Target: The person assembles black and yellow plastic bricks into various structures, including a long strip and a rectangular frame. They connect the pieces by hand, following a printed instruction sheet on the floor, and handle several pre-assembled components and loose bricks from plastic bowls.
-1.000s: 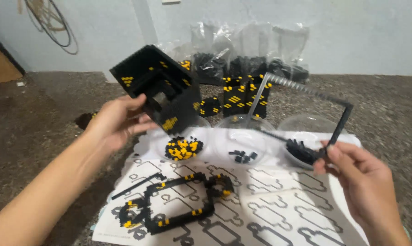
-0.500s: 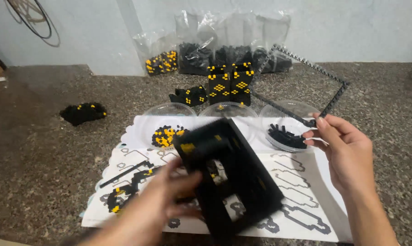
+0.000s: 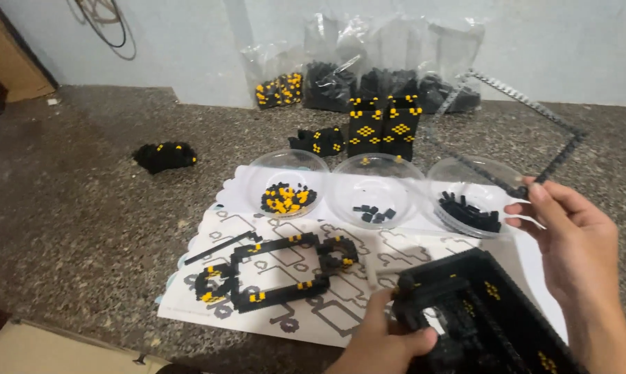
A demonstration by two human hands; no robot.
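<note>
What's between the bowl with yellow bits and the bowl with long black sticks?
In the head view, a third clear plastic bowl sits between them, holding a few small black pieces.

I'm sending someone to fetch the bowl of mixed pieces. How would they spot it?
On the white printed sheet stand three clear bowls in a row. Take the leftmost bowl: it alone holds yellow pieces among the black, while the other two hold only black ones.

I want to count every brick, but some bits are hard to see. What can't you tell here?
- Head view: the black box-shaped brick model runs off the bottom edge; the left hand covers its corner.
- The clear plastic bags blur their pieces.
- The thin black brick frame in the right hand is motion-blurred.
</note>
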